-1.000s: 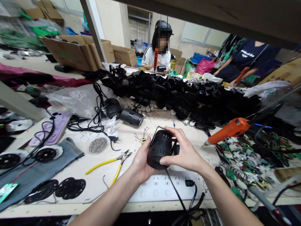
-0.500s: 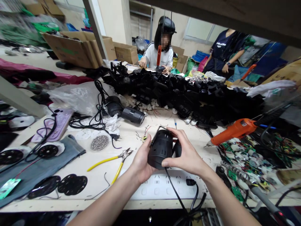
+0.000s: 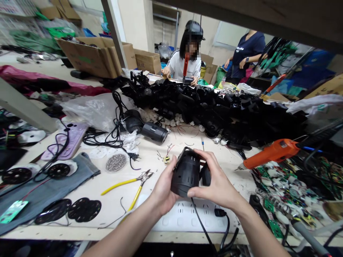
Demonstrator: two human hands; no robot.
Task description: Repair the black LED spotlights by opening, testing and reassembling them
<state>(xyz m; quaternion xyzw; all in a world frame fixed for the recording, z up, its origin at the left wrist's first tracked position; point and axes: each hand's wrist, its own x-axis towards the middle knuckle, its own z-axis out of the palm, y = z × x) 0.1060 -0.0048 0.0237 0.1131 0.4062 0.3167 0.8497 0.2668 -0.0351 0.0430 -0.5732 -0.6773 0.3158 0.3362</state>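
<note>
Black plastic everywhere on this one, lol. Both hands are on a black lamp housing (image 3: pixel 185 172), a ribbed, slotted can-shaped shell, held up just above the near edge of the worktop (image 3: pixel 150 157), right over a white power strip (image 3: pixel 178 216). Left hand (image 3: pixel 163 185) cups it from the left side and underneath, grip closed snug on the shell with the thumb up along its side. Right hand (image 3: pixel 218 184) is on the other side, fingers curled over the top rear and thumb pressed at the bottom rim, so that grip is closed on the same housing too (can't tell whether the fingers are also on the smaller black piece behind it). A black cord (image 3: pixel 199 223) drops from the bottom of the housing down across the strip and off the near edge. Left of the hands lie yellow-handled pliers (image 3: pixel 128 185), and further back a little pile of screws (image 3: pixel 115 162) and a loose black cylinder (image 3: pixel 154 132) on its side. Off to the right an orange electric screwdriver (image 3: pixel 270 153) is angled with its tip toward the hands, near a mess of green circuit boards (image 3: pixel 278 192). Across the back of the worktop runs a big heap of black housings (image 3: pixel 219 110). Far left there's a grey cloth (image 3: pixel 43 189) with black discs (image 3: pixel 84 210) on and beside it. Behind the heap sits a person in a white top (image 3: pixel 184 66), holding an orange tool.
</note>
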